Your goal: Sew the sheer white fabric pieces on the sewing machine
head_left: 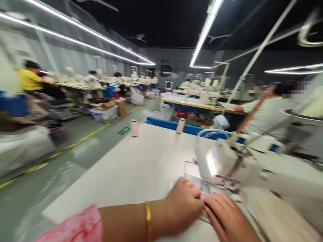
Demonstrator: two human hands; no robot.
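Observation:
Both hands meet on the white table, just in front of a sewing machine (217, 159). My left hand (183, 205), with a ring and a yellow bangle at the wrist, is closed with its knuckles up; whatever it pinches is hidden. Beside it, touching at the fingertips, my right hand (227, 213) has its fingers pressed together over a thin pale edge too blurred to name. Beyond the hands lies the machine's metal plate (193, 169). Pinkish material (227, 182) is bunched near the needle area, to the right.
Two pale thread spools (134, 128) stand along the far edge of the white table (121, 168). A blue bin (171, 124) runs behind it. At the right, a person in white (264, 114) sits by another table. Plastic wrapping (55, 191) hangs at the left.

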